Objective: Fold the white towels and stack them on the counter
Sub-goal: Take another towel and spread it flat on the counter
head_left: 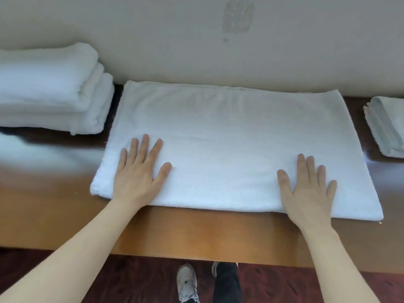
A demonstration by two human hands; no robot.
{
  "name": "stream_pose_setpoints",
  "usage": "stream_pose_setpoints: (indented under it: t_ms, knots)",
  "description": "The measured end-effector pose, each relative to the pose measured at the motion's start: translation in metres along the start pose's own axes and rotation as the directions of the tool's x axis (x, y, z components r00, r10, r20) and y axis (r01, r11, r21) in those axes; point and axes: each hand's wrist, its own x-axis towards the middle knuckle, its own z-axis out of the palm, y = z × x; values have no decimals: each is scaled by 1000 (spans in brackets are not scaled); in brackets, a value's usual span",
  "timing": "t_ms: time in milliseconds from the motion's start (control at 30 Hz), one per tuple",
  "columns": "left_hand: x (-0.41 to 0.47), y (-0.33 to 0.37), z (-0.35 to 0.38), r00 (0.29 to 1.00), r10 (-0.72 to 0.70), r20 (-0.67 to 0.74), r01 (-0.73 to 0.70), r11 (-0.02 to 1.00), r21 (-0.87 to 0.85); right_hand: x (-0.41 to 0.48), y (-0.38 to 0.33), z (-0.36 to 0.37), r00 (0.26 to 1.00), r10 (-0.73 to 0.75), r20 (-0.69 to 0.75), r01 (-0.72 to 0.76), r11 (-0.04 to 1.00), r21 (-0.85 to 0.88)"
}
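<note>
Towel (229, 127) in the middle of the frame lies flat on the table (196, 232) as a wide rectangle. Its far edge is up against the wall (153, 29) and its near edge sits a little back from the table's front lip. A faint line runs across it just beyond the fingertips, so one layer seems to end there, and it looks folded at least once.

At the upper left, a stack (50, 88) of folded white towels sits just beside it, with a narrow strip of dark table between them. At the right edge of the frame a smaller, greyer folded cloth (387, 127) lies apart.

I judge the task partway done. Several towels are folded and piled, while this one is much wider than the pile and likely needs more folds before it goes on top. I cannot tell whether the cloth at the right belongs to the job.

Both hands lie palm down on the near part of the towel, fingers straight and slightly spread, pressing it flat and gripping nothing. The left hand (140, 169) is toward the towel's lower left corner and the right hand (308, 189) toward its lower right. They are well apart, with bare towel between them, and both wrists cross the near edge.
</note>
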Motion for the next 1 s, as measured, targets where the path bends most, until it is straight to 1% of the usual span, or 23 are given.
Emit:
stream_pose_setpoints:
  t_ms: [33, 67, 133, 167, 200, 267, 333, 467, 533, 567, 667, 767, 800, 867, 933, 967, 1000]
  knots:
    - [-2, -16, -2, 999, -34, -6, 34, 999, -4, -3, -27, 3, 998, -58, 2, 58, 998, 6]
    - [-5, -28, -3, 999, -44, -10, 44, 999, -7, -7, -57, 7, 986, -165, 8, 165, 986, -8]
    - [-12, -42, -4, 999, -44, -17, 44, 999, -10, -14, -114, 18, 917, -399, 26, 400, 916, -30]
    - [-15, -47, -3, 998, -62, -25, 61, 998, -17, -17, -139, 25, 884, -467, 38, 468, 883, -26]
    - [-16, -52, -4, 995, -90, -33, 89, 996, -25, -18, -159, 30, 864, -502, 46, 503, 864, -17]
    - [-16, -58, -6, 992, -120, -38, 119, 992, -40, -20, -181, 41, 855, -512, 80, 515, 857, -29]
    - [-9, -60, -7, 995, -83, -59, 82, 996, -25, -24, -187, 51, 857, -508, 84, 514, 854, -83]
    - [37, -36, -7, 984, 138, -108, -147, 986, -74, -26, -185, 55, 866, -494, 79, 499, 861, -97]
    - [68, -24, -6, 972, 208, -105, -215, 974, -66, -25, -185, 54, 869, -489, 69, 493, 867, -69]
    - [84, -22, -6, 976, 197, -91, -203, 977, -63, -24, -186, 53, 869, -490, 61, 493, 868, -51]
    - [123, -35, -9, 996, 77, -50, -80, 994, -67, -23, -186, 52, 862, -506, 33, 507, 862, -16]
    - [144, -48, -15, 997, -55, -54, 51, 997, -64, -20, -188, 52, 857, -516, -2, 516, 857, -20]
    - [146, -45, -16, 995, -60, -78, 56, 997, -49, -19, -188, 52, 856, -516, -16, 516, 856, -19]
    - [145, -31, -12, 992, 26, -121, -30, 999, -32, -18, -188, 54, 851, -522, -50, 522, 853, -19]
    - [147, -17, -8, 985, 147, -88, -152, 987, -57, -16, -188, 56, 846, -527, -86, 526, 850, -28]
    - [151, -15, -7, 982, 176, -63, -180, 982, -66, -15, -188, 58, 842, -530, -102, 529, 848, -39]
    - [157, -17, -9, 984, 171, -47, -174, 983, -65, -15, -187, 59, 835, -537, -117, 535, 843, -52]
